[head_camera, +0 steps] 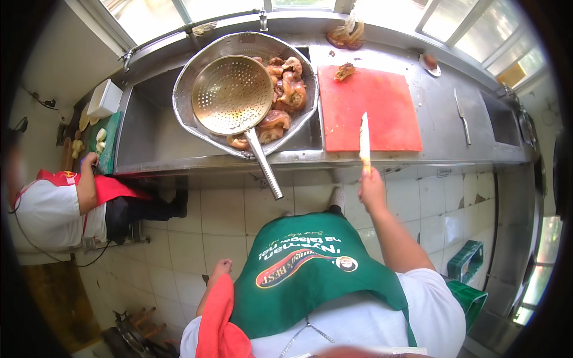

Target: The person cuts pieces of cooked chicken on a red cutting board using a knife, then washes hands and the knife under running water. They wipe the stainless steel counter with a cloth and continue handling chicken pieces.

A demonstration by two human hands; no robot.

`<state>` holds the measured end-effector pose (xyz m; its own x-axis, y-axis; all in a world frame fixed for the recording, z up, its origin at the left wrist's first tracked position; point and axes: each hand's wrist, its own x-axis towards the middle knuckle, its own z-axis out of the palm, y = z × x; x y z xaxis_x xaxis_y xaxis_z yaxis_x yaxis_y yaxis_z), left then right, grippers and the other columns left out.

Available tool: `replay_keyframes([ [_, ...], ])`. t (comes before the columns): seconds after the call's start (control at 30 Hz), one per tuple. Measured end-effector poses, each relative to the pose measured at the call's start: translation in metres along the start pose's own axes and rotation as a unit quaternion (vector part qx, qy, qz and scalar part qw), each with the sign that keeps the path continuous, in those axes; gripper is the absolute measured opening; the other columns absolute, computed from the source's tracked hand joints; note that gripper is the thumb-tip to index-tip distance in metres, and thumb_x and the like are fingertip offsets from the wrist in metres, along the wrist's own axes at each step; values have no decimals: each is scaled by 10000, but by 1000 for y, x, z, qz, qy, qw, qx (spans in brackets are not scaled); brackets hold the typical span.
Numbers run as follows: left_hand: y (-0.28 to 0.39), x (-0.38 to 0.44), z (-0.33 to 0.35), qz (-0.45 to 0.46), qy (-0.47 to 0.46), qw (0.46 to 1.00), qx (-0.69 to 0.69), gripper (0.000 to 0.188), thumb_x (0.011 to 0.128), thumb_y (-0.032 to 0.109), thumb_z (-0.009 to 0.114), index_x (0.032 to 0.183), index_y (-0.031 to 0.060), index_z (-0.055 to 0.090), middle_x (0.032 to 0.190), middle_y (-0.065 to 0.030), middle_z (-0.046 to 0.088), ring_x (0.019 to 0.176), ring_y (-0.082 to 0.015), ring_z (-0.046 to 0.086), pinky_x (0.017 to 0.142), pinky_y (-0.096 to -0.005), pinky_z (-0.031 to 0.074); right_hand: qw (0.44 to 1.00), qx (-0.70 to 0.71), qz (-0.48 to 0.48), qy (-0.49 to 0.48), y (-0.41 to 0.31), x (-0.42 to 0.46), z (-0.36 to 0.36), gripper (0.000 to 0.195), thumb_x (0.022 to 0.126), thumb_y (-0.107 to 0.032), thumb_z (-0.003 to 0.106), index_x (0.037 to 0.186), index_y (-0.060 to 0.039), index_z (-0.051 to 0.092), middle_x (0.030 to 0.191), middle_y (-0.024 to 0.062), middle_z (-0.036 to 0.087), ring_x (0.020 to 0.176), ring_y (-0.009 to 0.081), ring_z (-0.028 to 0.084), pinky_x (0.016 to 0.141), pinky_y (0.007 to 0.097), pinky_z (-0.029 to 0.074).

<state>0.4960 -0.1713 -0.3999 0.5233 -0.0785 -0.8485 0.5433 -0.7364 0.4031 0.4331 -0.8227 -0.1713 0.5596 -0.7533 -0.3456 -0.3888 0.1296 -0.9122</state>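
My right hand (pixel 372 190) grips the handle of a kitchen knife (pixel 365 136), its blade pointing away from me over the front part of a red cutting board (pixel 389 107). A small piece of cooked meat (pixel 344 71) lies at the board's far left corner. My left hand (pixel 222 267) hangs low beside my green apron, fingers curled, with nothing visible in it. A red towel (pixel 218 300) drapes along that arm. Left of the board, a large perforated metal colander (pixel 181 94) holds browned meat pieces (pixel 293 91) and a round perforated strainer (pixel 233 96), whose ridged handle juts over the counter edge.
The colander rests over a steel sink (pixel 156 121). A second knife (pixel 463 116) lies right of the board, and a knotted plastic bag (pixel 347 36) stands behind it. At left, a co-worker (pixel 58 210) stands at a green board (pixel 109 138). Green crates (pixel 468 297) are on the floor at right.
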Motion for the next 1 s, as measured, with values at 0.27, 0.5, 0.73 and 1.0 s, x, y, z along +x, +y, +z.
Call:
replay_keyframes([
  [0.27, 46, -10, 5, 56, 38, 998, 6, 385, 1052, 270, 604, 1332, 7, 626, 1072, -72, 703, 849, -168, 668, 795, -323, 556, 990, -26, 15, -137, -13, -34, 75, 261, 1081, -248, 553, 1271, -70, 577, 794, -1, 568, 516, 94, 511, 468, 297, 458],
  [0.5, 80, -14, 9, 119, 65, 990, -22, 414, 1047, 275, 611, 1345, -12, 618, 1136, -111, 711, 912, -185, 688, 839, -335, 559, 998, 32, -40, -19, -19, -4, 7, 266, 1092, -279, 539, 1252, -70, 576, 811, -6, 568, 454, 66, 473, 399, 249, 392],
  [0.73, 16, -16, 13, 36, 6, 999, 26, 378, 1025, 285, 643, 1299, 26, 672, 1038, -88, 746, 821, -174, 687, 771, -348, 559, 993, 60, 7, 106, 13, 36, -74, 291, 1091, -305, 535, 1211, -46, 591, 801, 1, 557, 432, 73, 453, 371, 257, 356],
  [1.0, 5, 6, -2, 19, -6, 998, 67, 441, 1029, 341, 626, 1351, 40, 642, 1094, -116, 742, 871, -206, 711, 781, -358, 561, 998, -6, -31, -52, 7, 8, 15, 310, 1085, -275, 536, 1296, -57, 601, 790, -6, 568, 496, 82, 492, 438, 254, 418],
])
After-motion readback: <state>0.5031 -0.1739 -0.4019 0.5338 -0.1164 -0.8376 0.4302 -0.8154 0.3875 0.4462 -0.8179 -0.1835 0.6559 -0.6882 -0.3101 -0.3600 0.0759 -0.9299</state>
